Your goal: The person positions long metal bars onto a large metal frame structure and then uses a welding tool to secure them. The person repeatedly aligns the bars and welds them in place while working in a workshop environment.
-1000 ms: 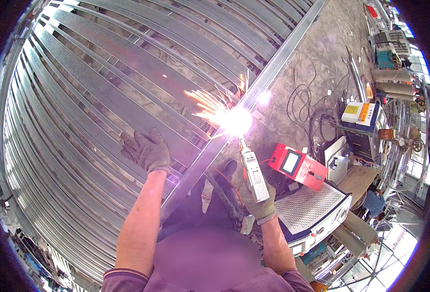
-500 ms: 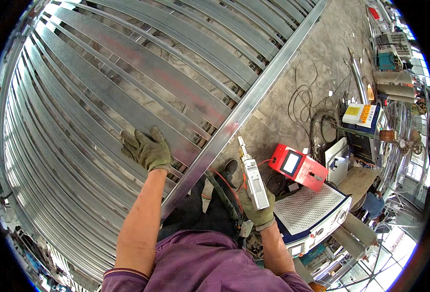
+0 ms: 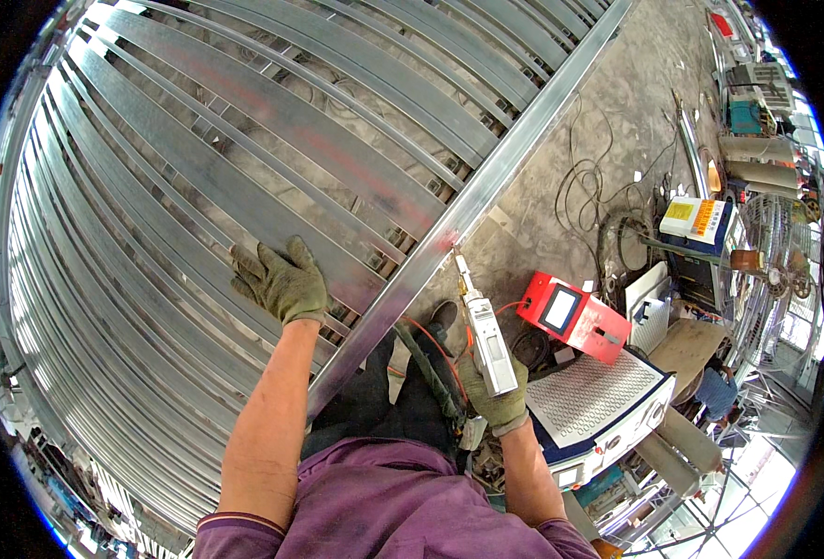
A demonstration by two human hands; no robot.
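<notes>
My right hand (image 3: 492, 389), in a green-grey work glove, grips a white and silver handheld welding gun (image 3: 490, 343). The gun's thin nozzle points away from me, its tip close to the outer edge of a shiny metal rail (image 3: 403, 270); whether it touches cannot be made out. A reddish mark shows on the rail by the tip. On the left, my gloved left hand (image 3: 286, 284) lies with fingers spread on the flat metal bars (image 3: 216, 191) that run into the rail. An orange-red hose or cable (image 3: 431, 337) runs near my legs toward the gun.
Right of the gun stands a red box with a screen (image 3: 575, 317), near a white and blue machine with a perforated top (image 3: 598, 401). Black cables (image 3: 584, 182) coil on the concrete floor. Another white and blue unit (image 3: 696, 224) stands farther right. A person (image 3: 716, 391) is at the far right.
The welding gun has moved slightly forward, bringing its nozzle tip nearer the rail's edge. My left hand stays in the same place on the bars.
</notes>
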